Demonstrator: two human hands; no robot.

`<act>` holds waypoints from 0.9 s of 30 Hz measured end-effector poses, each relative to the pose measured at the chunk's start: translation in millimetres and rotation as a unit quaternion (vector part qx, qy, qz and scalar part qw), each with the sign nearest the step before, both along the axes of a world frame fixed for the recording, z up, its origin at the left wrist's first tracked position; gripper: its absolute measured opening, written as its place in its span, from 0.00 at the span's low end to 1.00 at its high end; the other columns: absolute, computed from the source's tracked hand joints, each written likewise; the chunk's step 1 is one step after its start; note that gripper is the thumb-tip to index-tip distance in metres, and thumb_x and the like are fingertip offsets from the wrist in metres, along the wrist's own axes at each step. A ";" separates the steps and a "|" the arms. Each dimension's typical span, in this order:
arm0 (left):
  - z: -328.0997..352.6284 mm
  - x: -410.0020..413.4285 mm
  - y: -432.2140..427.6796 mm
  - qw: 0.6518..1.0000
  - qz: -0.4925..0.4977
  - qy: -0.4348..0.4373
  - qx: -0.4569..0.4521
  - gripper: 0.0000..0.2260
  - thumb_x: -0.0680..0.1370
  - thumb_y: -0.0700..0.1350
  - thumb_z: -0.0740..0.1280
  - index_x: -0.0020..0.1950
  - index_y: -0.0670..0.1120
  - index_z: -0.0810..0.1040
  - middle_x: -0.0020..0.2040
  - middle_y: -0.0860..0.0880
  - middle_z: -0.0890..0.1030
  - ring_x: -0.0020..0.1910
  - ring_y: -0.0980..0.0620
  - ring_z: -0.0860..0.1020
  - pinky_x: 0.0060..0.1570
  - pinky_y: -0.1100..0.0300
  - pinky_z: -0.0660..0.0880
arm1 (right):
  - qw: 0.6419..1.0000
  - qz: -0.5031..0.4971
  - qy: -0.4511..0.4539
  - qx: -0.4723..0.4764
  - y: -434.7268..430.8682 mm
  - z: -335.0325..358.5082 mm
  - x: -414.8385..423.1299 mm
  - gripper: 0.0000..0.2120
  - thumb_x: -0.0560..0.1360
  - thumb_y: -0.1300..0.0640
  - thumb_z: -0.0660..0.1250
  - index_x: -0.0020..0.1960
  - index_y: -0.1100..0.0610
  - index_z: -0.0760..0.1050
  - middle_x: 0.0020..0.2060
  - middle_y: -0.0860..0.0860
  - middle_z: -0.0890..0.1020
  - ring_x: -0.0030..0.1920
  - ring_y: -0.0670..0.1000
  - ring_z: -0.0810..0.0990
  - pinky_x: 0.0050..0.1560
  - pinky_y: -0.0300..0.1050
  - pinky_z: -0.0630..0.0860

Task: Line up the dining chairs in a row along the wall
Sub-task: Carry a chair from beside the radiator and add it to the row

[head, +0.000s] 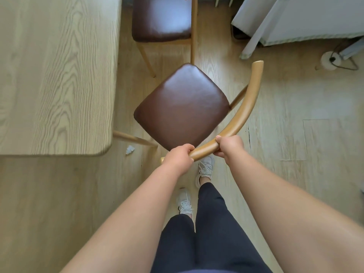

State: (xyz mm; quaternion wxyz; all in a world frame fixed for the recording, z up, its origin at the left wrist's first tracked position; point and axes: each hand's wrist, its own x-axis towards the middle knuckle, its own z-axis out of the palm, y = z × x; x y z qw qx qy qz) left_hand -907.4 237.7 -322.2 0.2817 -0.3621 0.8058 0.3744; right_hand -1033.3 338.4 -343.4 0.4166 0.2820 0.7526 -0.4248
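- The person's two shoes [205, 168] stand on the floor [295, 134] directly behind the near chair [183, 107].
- Both hands are clamped on that chair's curved back rail [240, 109]. The left hand [180, 156] wraps its very end and the right hand [229, 146] grips just beside it, further along.
- From the hands the rail's long axis sweeps forward and to the right, so most of it lies beyond the right hand. The brown seat lies straight ahead of both hands, turned cornerwise.
- I judge any swing of this chair will pivot about that near end, with the right hand steering.
- A paper scrap [130, 149] lies on the floor just left of the near chair.
- The desk [55, 75] stands to the chair's left, close to the seat's corner.
- A second chair [161, 18] stands just beyond the near chair, square to the desk.
- White draped furniture [305, 20] sits beyond and right of it.
- Count: two chairs, one desk. No wall is clearly in sight.
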 end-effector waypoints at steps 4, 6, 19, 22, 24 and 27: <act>-0.7 39.4 6.2 0.999 -0.037 -0.030 -0.014 0.20 0.77 0.42 0.63 0.67 0.56 0.73 0.61 0.50 0.79 0.58 0.47 0.76 0.47 0.60 0.70 | 0.998 -0.037 -0.048 -0.007 21.2 1.1 47.0 0.16 0.75 0.65 0.68 0.62 0.64 0.71 0.54 0.60 0.80 0.50 0.61 0.83 0.31 0.48 0.80; -0.5 56.0 9.8 0.999 -0.032 -0.039 -0.006 0.20 0.76 0.40 0.62 0.66 0.56 0.74 0.59 0.50 0.79 0.55 0.47 0.77 0.48 0.58 0.73 | 0.996 -0.038 -0.074 -0.014 32.3 1.7 64.7 0.14 0.75 0.65 0.68 0.60 0.64 0.71 0.53 0.60 0.81 0.47 0.59 0.83 0.32 0.47 0.81; 2.3 76.5 70.7 0.931 0.269 -0.020 -0.248 0.10 0.77 0.47 0.61 0.46 0.43 0.77 0.45 0.46 0.78 0.45 0.44 0.75 0.38 0.54 0.71 | 0.997 0.029 -0.068 -0.033 75.3 6.1 19.4 0.16 0.79 0.62 0.63 0.66 0.63 0.69 0.57 0.62 0.79 0.52 0.62 0.82 0.49 0.55 0.81; -5.2 76.5 84.5 0.834 0.539 -0.102 -0.056 0.18 0.78 0.52 0.61 0.50 0.38 0.78 0.41 0.43 0.81 0.38 0.43 0.81 0.39 0.53 0.80 | 0.996 0.036 -0.070 -0.042 79.4 5.2 6.1 0.16 0.78 0.60 0.65 0.64 0.63 0.69 0.56 0.61 0.79 0.50 0.63 0.82 0.49 0.56 0.82; -12.6 69.8 93.7 0.715 0.688 -0.041 0.118 0.19 0.78 0.54 0.63 0.56 0.39 0.75 0.47 0.41 0.81 0.40 0.41 0.83 0.44 0.49 0.82 | 0.995 0.045 -0.078 -0.046 81.2 3.2 -2.1 0.14 0.77 0.60 0.66 0.61 0.62 0.70 0.54 0.60 0.79 0.45 0.62 0.82 0.48 0.56 0.82; -21.3 54.2 95.1 0.597 0.752 0.076 0.270 0.17 0.79 0.48 0.67 0.63 0.41 0.71 0.56 0.38 0.79 0.51 0.39 0.81 0.50 0.48 0.80 | 0.993 0.055 -0.083 -0.066 82.7 -2.4 -8.4 0.14 0.77 0.61 0.67 0.60 0.62 0.70 0.54 0.60 0.78 0.44 0.62 0.82 0.45 0.57 0.82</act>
